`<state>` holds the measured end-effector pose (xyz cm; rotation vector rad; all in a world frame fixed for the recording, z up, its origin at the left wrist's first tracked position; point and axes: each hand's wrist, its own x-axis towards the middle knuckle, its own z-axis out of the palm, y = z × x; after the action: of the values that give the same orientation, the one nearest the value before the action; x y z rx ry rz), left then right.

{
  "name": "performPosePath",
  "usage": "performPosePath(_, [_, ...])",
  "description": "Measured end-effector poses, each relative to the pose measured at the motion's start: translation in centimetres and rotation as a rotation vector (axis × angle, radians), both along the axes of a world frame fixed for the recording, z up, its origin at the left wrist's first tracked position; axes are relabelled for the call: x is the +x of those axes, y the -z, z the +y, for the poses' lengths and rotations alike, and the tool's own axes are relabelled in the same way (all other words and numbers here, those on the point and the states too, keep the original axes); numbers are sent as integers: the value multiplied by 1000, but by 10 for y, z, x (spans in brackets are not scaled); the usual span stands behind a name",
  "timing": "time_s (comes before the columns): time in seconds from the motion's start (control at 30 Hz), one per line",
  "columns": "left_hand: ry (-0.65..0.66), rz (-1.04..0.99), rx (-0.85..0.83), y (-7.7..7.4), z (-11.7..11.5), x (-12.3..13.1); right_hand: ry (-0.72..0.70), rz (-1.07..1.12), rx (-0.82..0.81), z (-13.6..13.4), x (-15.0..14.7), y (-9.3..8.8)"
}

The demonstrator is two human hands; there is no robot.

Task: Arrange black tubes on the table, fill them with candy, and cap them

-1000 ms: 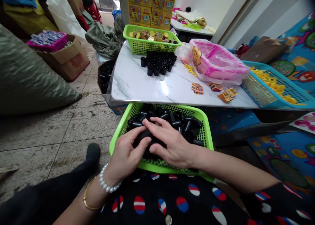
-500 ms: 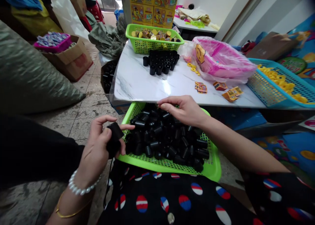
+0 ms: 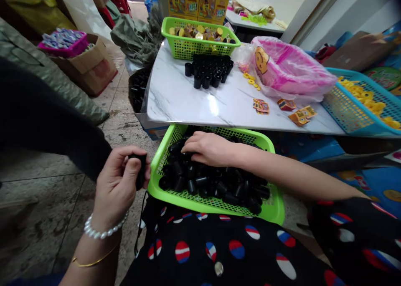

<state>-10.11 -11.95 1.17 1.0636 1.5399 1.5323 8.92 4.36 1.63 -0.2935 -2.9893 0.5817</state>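
Observation:
My left hand (image 3: 120,175) is closed around a small black plastic cup (image 3: 141,171), just off the left rim of a green plastic basket (image 3: 275,213). The basket rests on my lap, its back rim at the table edge. Inside it lies a heap of loose black plastic cups (image 3: 202,180), tumbled in all directions. My right hand (image 3: 205,147) is down in the back left of this heap. Its fingers are bent and close together, and whatever is beneath them is hidden.
Several black cups (image 3: 206,78) stand grouped on the white table (image 3: 175,104) before another green basket (image 3: 203,50) of gold-coloured pieces. A bagged pink basin (image 3: 291,69), small printed boxes (image 3: 302,115) and a blue basket (image 3: 335,106) of yellow parts are to the right.
My right hand has dropped from above the basket's back edge into the cups, shifting left. My left hand has moved slightly left, its fingers tighter around the black cup.

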Motion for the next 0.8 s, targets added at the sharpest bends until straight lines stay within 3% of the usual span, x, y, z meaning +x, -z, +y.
performPosePath(0.17, [152, 82, -32, 3, 4, 11, 361, 356, -619, -11, 25, -13])
performPosePath(0.23, [205, 160, -50, 1, 11, 21, 405, 508, -826, -21, 20, -18])
performPosePath(0.33, [215, 254, -4, -3, 23, 34, 400, 676, -929, -35, 8, -23])
performPosePath(0.47, [121, 383, 35, -5, 33, 39, 411, 738, -811, -44, 7, -25])
performPosePath(0.57, [161, 435, 38, -5, 32, 35, 388, 642, -689, -41, 23, -27])
performPosePath(0.63, [191, 406, 46, -3, 28, 29, 396, 537, -587, -36, 40, -27])
performPosePath(0.8, [166, 355, 50, 4, 22, 20, 314, 28, -65, -36, 78, -4])
